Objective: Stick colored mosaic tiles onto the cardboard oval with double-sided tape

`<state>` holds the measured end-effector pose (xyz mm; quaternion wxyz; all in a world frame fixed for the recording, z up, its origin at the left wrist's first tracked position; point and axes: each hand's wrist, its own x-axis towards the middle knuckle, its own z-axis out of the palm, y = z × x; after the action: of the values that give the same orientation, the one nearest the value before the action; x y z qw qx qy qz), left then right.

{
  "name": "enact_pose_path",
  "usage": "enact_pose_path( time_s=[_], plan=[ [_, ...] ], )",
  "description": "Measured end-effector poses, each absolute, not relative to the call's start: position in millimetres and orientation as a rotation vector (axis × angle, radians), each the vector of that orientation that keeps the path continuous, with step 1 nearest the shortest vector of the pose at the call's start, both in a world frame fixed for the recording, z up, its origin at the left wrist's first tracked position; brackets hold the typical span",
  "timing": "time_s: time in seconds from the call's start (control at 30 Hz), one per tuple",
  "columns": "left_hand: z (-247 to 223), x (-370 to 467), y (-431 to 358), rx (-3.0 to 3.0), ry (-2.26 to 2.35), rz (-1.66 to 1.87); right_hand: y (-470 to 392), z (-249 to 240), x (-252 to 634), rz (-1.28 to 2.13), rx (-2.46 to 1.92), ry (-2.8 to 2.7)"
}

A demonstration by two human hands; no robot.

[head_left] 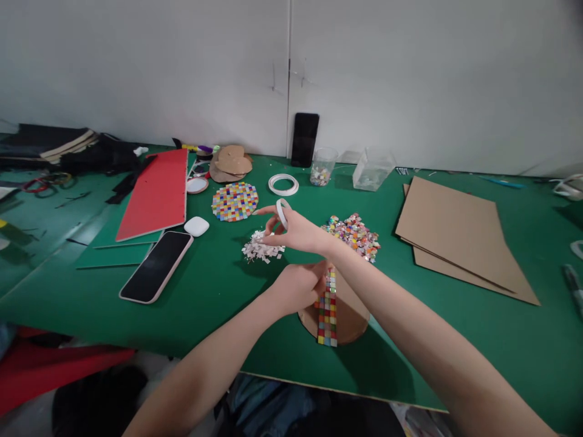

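Observation:
My left hand (298, 288) is closed, its curled fingers at the upper left edge of a strip of small coloured mosaic tiles (327, 321). The strip lies across a round brown cardboard disc (351, 306) and reaches past its near edge. My right hand (296, 230) crosses over to the left, with a white tape roll (282, 213) hooked around its bent fingers. Below its fingertips is a heap of small white paper scraps (259, 250). Loose shiny tiles (359, 237) are piled behind my right forearm, which partly hides them.
A tile-covered disc (235, 201), another tape roll (283, 184), a cup of tiles (323, 167) and a clear box (373, 170) stand farther back. Cardboard sheets (455, 237) lie right. A phone (157, 267), white case (197, 226) and red board (157, 191) lie left.

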<state>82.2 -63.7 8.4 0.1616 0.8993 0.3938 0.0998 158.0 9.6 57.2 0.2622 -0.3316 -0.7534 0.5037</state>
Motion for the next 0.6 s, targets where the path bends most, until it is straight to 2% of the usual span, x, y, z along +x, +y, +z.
enact_pose_path(
  time_s=[0.1, 0.33, 0.6],
  plan=[
    [9, 81, -63, 2.578, 1.14, 0.248, 9, 63, 165, 1.488, -0.904, -1.91],
    [9, 81, -63, 2.572, 1.121, 0.18, 15, 57, 158, 1.522, -1.042, -1.711],
    [2, 74, -52, 2.208, 1.52, 0.464, -20, 97, 203, 1.367, -1.019, -2.092]
  ],
)
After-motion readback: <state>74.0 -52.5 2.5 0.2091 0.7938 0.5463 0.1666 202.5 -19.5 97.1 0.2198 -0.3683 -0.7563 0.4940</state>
